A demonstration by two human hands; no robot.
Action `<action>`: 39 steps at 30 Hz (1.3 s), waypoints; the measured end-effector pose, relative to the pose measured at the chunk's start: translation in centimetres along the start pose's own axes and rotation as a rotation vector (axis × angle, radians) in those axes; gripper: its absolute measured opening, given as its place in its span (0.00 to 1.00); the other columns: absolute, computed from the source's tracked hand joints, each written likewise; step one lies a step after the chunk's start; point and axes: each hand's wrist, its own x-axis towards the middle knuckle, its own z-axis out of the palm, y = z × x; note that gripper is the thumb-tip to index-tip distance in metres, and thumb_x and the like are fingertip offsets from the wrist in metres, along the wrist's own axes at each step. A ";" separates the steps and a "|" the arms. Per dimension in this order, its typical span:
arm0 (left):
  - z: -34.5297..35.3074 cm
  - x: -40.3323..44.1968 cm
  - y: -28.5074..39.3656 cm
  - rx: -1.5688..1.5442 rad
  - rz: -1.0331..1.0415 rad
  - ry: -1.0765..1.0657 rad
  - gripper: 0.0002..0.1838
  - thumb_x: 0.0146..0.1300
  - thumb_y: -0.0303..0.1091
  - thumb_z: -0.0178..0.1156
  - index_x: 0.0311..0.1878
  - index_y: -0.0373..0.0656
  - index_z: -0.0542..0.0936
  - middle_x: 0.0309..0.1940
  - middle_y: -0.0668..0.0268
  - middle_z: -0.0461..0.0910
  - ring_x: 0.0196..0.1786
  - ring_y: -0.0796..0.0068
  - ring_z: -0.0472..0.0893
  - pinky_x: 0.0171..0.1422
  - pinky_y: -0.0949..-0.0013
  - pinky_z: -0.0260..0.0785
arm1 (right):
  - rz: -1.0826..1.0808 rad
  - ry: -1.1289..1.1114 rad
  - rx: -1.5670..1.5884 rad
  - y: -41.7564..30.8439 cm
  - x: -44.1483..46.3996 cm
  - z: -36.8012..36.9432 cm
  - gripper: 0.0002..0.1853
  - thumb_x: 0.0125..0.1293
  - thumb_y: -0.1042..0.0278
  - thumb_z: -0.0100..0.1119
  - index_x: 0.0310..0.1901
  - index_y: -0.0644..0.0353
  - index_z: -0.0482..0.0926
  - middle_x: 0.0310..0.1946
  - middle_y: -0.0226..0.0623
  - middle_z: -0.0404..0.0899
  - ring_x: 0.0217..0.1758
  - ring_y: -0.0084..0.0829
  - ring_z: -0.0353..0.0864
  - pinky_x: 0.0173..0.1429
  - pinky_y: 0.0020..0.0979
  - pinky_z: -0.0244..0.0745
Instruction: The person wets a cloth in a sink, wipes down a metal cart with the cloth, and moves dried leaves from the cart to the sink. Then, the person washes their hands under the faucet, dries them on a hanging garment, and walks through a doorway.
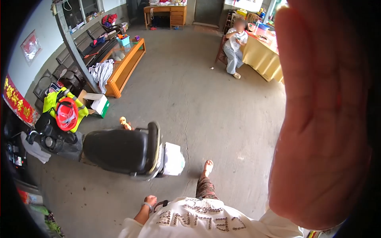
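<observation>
My right hand (321, 119) is raised very close to the camera and fills the right side of the view. Its palm shows, with the fingers stretched upward and nothing in them. Low in the view, my left hand (151, 200) hangs beside my white shirt (202, 218), a bracelet at its wrist. Its fingers look curled; whether they hold anything is too small to make out. A dark strap or loop (162, 204) lies just right of that wrist. The nearest large object to this hand is a parked scooter with a black seat (115, 150).
A red helmet (66, 114) and yellow-green vest hang on the scooter's front. Beyond are an open box (95, 104), a wooden coffee table (126, 70) and a dark bench. A seated person (234, 49) is beside a yellow-clothed table (260, 57). A desk (166, 15) stands at the back.
</observation>
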 end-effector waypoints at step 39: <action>-18.6 69.0 121.0 0.179 0.419 0.384 0.18 0.65 0.47 0.57 0.49 0.44 0.80 0.45 0.57 0.84 0.50 0.56 0.82 0.56 0.60 0.74 | 0.042 -0.163 0.435 103.8 59.9 -47.9 0.35 0.76 0.47 0.33 0.72 0.70 0.48 0.74 0.59 0.45 0.79 0.50 0.43 0.81 0.46 0.36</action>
